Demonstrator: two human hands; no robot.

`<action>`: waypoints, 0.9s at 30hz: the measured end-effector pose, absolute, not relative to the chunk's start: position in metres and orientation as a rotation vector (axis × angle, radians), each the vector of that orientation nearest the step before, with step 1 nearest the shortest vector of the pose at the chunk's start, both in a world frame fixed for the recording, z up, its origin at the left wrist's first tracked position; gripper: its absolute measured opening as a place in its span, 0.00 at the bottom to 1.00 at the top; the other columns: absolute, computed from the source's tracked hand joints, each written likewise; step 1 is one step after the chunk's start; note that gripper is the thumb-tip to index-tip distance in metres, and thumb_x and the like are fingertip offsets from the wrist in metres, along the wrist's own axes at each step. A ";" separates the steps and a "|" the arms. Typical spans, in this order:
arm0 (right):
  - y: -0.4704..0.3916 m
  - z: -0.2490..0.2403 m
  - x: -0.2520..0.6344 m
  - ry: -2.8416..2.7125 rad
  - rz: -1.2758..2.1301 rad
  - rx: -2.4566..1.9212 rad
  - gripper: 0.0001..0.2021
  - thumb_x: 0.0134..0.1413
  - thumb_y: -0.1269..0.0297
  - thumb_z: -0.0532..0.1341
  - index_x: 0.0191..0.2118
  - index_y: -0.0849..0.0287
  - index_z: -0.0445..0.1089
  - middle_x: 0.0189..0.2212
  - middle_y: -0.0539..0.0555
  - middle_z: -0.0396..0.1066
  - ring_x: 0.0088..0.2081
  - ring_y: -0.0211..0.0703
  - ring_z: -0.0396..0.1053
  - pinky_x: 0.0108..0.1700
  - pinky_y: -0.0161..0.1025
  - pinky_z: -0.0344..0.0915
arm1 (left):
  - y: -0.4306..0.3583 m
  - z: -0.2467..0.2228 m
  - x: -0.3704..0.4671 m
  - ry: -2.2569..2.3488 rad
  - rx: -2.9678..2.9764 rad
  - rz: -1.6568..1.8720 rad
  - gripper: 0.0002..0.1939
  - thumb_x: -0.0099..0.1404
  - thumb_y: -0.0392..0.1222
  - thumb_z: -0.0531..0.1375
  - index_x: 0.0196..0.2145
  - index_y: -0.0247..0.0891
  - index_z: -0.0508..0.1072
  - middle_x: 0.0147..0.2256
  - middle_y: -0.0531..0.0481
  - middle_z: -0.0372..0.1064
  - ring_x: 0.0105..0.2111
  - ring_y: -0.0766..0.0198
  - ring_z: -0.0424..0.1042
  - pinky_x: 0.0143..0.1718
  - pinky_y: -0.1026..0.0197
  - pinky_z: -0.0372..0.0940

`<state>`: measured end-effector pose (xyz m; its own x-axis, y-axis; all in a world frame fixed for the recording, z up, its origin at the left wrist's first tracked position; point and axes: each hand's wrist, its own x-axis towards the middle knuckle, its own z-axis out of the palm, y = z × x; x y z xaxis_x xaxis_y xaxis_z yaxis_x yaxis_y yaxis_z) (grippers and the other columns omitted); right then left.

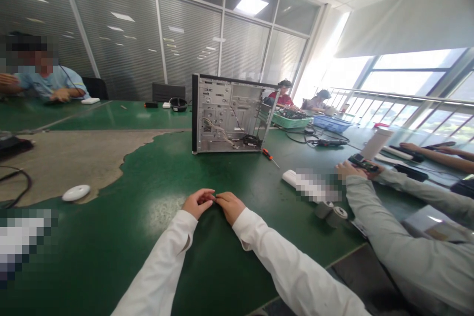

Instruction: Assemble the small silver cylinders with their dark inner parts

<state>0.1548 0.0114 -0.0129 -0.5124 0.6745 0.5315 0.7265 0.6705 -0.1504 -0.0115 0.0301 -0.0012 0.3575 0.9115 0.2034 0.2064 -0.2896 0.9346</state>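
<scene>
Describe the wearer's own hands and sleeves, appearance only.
Left hand and right hand: bare, five-fingered, no glove visible. Both arms wear long, loose, plain white fabric sleeves reaching the wrists, each with a slit opening near the cuff. No cables or markings visible on either.

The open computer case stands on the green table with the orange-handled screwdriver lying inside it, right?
No: the head view shows the screwdriver lying outside the case, on the table by its lower right corner. The rest is right.
</scene>
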 end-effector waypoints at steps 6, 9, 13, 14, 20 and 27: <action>-0.020 -0.009 0.190 -2.357 -0.208 -1.051 0.13 0.51 0.75 0.47 0.32 0.58 0.68 0.32 0.53 0.69 0.35 0.37 0.63 0.37 0.33 0.63 | 0.031 -0.003 -0.012 0.983 1.724 0.998 0.18 0.48 0.38 0.57 0.39 0.33 0.66 0.31 0.46 0.70 0.31 0.64 0.68 0.34 0.61 0.63; -0.042 -0.003 0.224 -2.304 -0.254 -1.121 0.13 0.51 0.75 0.47 0.35 0.58 0.67 0.32 0.53 0.69 0.34 0.36 0.64 0.35 0.31 0.63 | 0.030 -0.003 -0.012 0.985 1.717 1.006 0.17 0.48 0.39 0.57 0.38 0.33 0.66 0.31 0.46 0.70 0.31 0.63 0.68 0.34 0.60 0.63; -0.069 0.008 0.297 -2.025 -0.482 -1.361 0.11 0.51 0.69 0.49 0.37 0.58 0.66 0.32 0.53 0.69 0.33 0.36 0.66 0.34 0.31 0.62 | 0.031 -0.003 -0.012 0.990 1.719 1.004 0.17 0.48 0.39 0.57 0.38 0.33 0.67 0.31 0.46 0.70 0.31 0.63 0.69 0.35 0.60 0.63; -0.074 0.012 0.318 -1.913 -0.562 -1.426 0.10 0.51 0.67 0.50 0.36 0.58 0.67 0.31 0.53 0.70 0.32 0.36 0.67 0.34 0.31 0.62 | 0.031 -0.003 -0.012 0.988 1.722 0.996 0.17 0.48 0.38 0.57 0.38 0.33 0.67 0.31 0.45 0.70 0.31 0.63 0.69 0.35 0.60 0.63; -0.104 0.024 0.419 -1.491 -0.873 -1.859 0.13 0.49 0.57 0.50 0.33 0.58 0.67 0.28 0.52 0.70 0.27 0.38 0.66 0.27 0.32 0.59 | 0.031 -0.002 -0.012 0.992 1.723 0.984 0.17 0.47 0.39 0.57 0.38 0.33 0.67 0.31 0.46 0.70 0.32 0.62 0.69 0.36 0.59 0.63; -0.111 0.012 0.441 -1.518 -0.872 -1.926 0.14 0.50 0.56 0.48 0.31 0.57 0.67 0.28 0.52 0.69 0.27 0.38 0.66 0.27 0.32 0.58 | 0.029 -0.001 -0.011 1.019 1.736 0.994 0.18 0.47 0.40 0.57 0.38 0.33 0.67 0.31 0.46 0.70 0.32 0.62 0.69 0.36 0.59 0.63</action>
<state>0.4409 -0.1113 0.0119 0.1596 0.6301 0.7599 0.9739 -0.2265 -0.0168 -0.0105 0.0288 -0.0013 0.3470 0.9160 0.2012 0.2241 -0.2893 0.9306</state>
